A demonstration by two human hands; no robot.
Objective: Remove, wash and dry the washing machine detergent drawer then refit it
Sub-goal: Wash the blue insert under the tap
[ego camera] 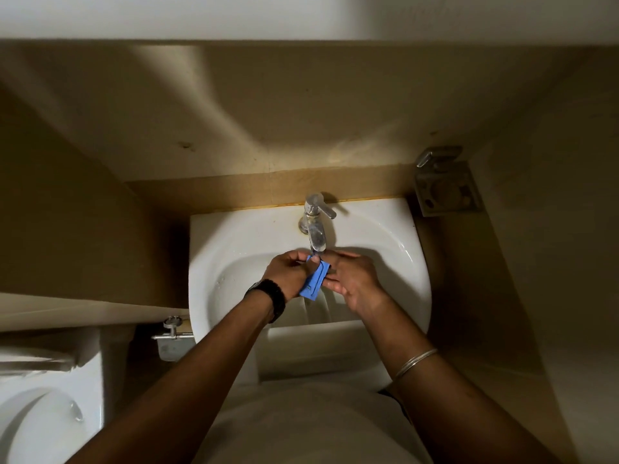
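**Small blue part under the tap — easy to lose**

The room was a cramped, dim washroom with tan walls, and a white basin (415,262) sat against the back wall with a chrome tap (315,222) at its centre. A metal wall fitting (445,185) hung to the right of the basin, and a toilet (43,420) showed at the lower left. Both hands met over the bowl, just below the tap's spout. The left hand (288,274), a dark watch (268,298) on its wrist, had its fingers curled round the upper end of a small blue plastic piece (313,286) — judged to be an insert from the detergent drawer. The right hand (355,279), a thin bangle (415,363) further up that arm, pinched the piece's other side with bent fingers. Whether water was running could not be told. A pale ribbed shape lay in the bowl below the hands; it may have been the drawer body, though that was unclear.

The likeliest trouble from here was the grip. Wet, soapy plastic slides, and a piece this small could slip from the fingers and drop into the bowl, perhaps toward the drain. Rubbing hard at thin tabs could also snap one, and then the insert might not seat when the drawer was refitted. A strong stream off the flat face could splash over the rim.
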